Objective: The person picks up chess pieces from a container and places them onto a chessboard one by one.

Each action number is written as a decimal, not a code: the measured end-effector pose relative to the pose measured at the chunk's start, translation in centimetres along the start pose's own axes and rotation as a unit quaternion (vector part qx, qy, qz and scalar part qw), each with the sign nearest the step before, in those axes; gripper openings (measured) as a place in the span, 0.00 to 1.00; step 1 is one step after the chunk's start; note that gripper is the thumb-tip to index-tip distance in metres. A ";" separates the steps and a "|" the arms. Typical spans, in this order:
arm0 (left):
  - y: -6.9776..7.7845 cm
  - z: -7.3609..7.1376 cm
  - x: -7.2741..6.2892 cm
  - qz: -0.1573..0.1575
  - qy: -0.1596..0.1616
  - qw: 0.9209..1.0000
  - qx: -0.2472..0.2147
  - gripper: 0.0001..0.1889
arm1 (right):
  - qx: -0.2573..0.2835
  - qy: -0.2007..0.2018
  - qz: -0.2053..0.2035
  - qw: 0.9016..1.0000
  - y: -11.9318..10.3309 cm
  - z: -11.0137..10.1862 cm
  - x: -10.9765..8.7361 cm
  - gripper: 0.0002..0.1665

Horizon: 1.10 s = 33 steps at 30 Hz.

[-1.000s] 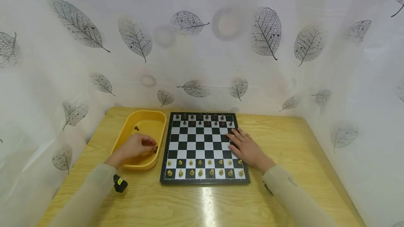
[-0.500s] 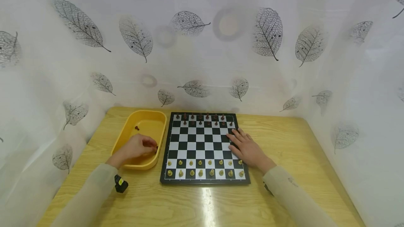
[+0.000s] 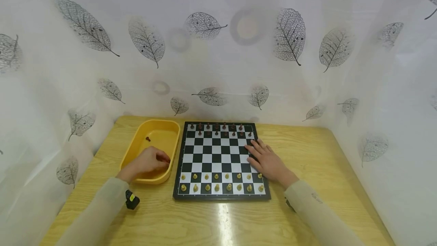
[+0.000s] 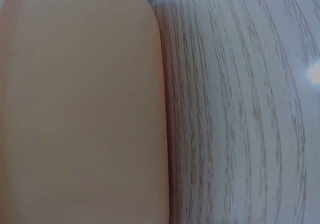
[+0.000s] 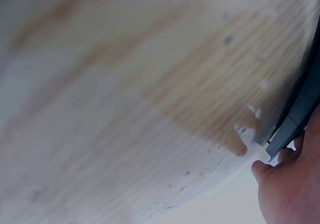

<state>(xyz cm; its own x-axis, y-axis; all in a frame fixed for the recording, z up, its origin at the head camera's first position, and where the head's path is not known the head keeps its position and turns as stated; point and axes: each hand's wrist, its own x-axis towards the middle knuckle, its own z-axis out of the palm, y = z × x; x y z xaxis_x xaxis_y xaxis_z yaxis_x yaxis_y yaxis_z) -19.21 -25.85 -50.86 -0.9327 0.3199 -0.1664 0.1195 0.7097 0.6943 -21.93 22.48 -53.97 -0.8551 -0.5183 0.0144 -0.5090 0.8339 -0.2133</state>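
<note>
My left hand (image 3: 150, 160) reaches into the yellow tray (image 3: 162, 135), its thumb and fingers pinching a small dark red chess piece (image 3: 168, 161) close to the tray's right wall. The fingers cover most of that piece. Another dark red chess piece (image 3: 148, 139) lies on its side farther back in the tray. My right hand (image 3: 268, 163) rests with spread fingers on the right edge of the chessboard (image 3: 216, 149). In the left wrist view, only skin and wood grain show; the fingers are hidden there. The right wrist view catches part of my right hand (image 5: 292, 189) beside the board's dark edge.
Two rows of yellow chess pieces (image 3: 216, 187) stand along the board's near side. Dark red pieces (image 3: 224, 126) stand in two rows at its far side. A leaf-printed white curtain (image 3: 218, 67) encloses the wooden table (image 3: 191, 219) at the back and sides.
My left hand's fingers have shifted slightly in the tray, closing over the dark red chess piece, which showed more plainly a second ago. The right hand has stayed on the board.
</note>
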 end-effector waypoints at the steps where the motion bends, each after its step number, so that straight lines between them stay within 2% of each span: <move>1: 0.0 0.0 0.0 0.002 0.000 1.000 0.000 0.08 | -0.001 -0.001 0.000 1.000 0.0 0.0 0.0 0.37; 14: -0.2 0.0 0.0 0.014 0.014 1.000 0.006 0.07 | -0.007 0.003 -0.004 1.000 0.2 0.2 0.1 0.38; 25: -0.3 -0.4 0.0 -0.001 0.025 1.000 -0.012 0.07 | -0.002 0.004 -0.002 1.000 0.1 0.2 0.1 0.37; 27: -0.2 -0.6 -0.1 -0.005 0.030 0.999 -0.016 0.07 | -0.003 0.003 -0.003 1.000 0.1 0.2 0.1 0.37; 33: 0.1 -1.2 -0.1 0.010 0.057 0.998 -0.012 0.09 | -0.005 0.006 -0.006 1.000 0.1 0.2 0.1 0.38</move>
<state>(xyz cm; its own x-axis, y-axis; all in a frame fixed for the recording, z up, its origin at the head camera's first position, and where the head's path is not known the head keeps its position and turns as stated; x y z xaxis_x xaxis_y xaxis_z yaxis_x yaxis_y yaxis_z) -19.51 -26.54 -49.90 -0.9630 0.2594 -0.0730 0.1313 0.6881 0.7137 -22.07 22.47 -54.23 -0.8504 -0.5254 0.0292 -0.5197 0.8298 -0.2035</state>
